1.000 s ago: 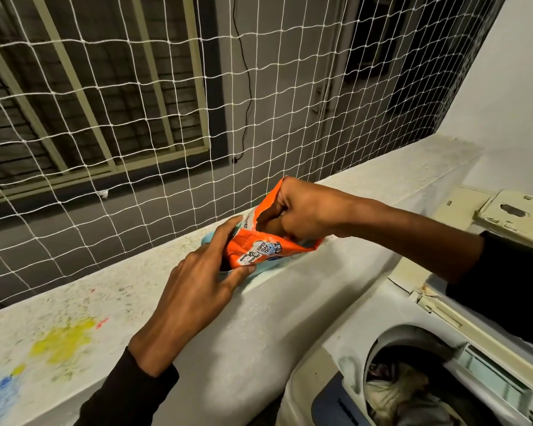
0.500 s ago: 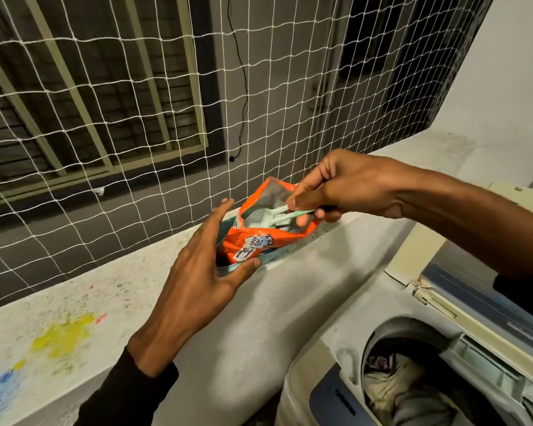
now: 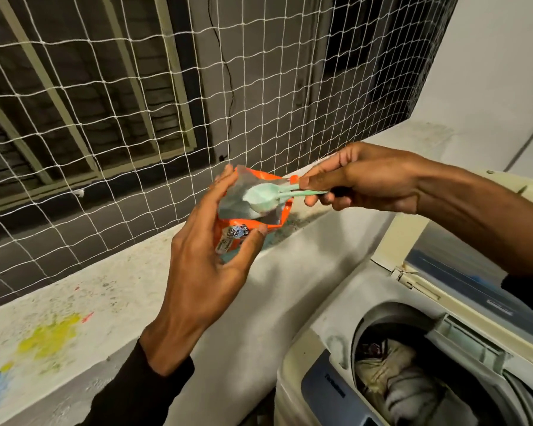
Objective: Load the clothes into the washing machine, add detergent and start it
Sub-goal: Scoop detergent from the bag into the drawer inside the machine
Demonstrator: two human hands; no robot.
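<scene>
There is a single view, taken from a camera on the person's head, so no second view shares any of the scene. It looks forward and down from above the forearms, close enough that the left hand (image 3: pixel 208 256) and right hand (image 3: pixel 362 179) fill the middle of the frame. It faces a speckled ledge (image 3: pixel 83 302) that runs from lower left to upper right, with white netting (image 3: pixel 136 118) and a dark window behind it. The washing machine (image 3: pixel 335 333) sits in the lower right corner, seen steeply from above (its open drum is cut off by the frame's edge). The wide lens bends straight lines near the borders.
</scene>
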